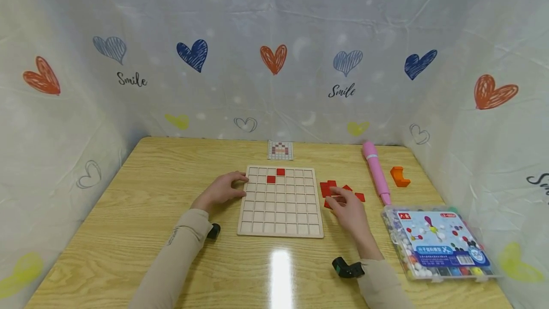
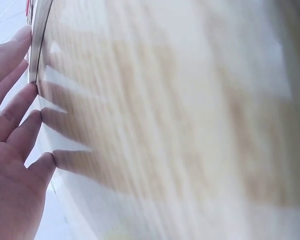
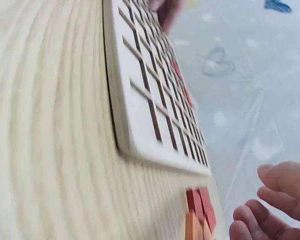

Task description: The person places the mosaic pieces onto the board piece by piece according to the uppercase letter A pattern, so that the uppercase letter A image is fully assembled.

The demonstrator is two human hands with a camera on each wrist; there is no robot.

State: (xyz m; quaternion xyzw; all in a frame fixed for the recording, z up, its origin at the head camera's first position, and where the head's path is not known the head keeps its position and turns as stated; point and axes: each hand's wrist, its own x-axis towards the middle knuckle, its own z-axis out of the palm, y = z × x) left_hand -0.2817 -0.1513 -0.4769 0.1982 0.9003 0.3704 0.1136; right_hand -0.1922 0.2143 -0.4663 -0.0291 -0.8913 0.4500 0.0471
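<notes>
A pale wooden grid board (image 1: 280, 230) lies flat on the table, with two red square tiles (image 1: 280, 172) set in cells of its upper rows. My left hand (image 1: 220, 190) rests at the board's left edge, thumb and fingers spread along it. In the left wrist view, the fingertips (image 2: 31, 90) reach the table and the board's side. Over a loose pile of red tiles (image 1: 324, 190) right of the board hovers my right hand (image 1: 349, 211). Its fingers are loosely bent, the thumb (image 3: 285, 177) apart from them, and no tile shows between them in the right wrist view.
A small pattern card (image 1: 280, 150) lies behind the board. To the right are a pink pen-like stick (image 1: 376, 170), an orange plastic piece (image 1: 400, 176) and a clear box (image 1: 442, 244) of colourful beads. A printed curtain surrounds the wooden table (image 1: 128, 213).
</notes>
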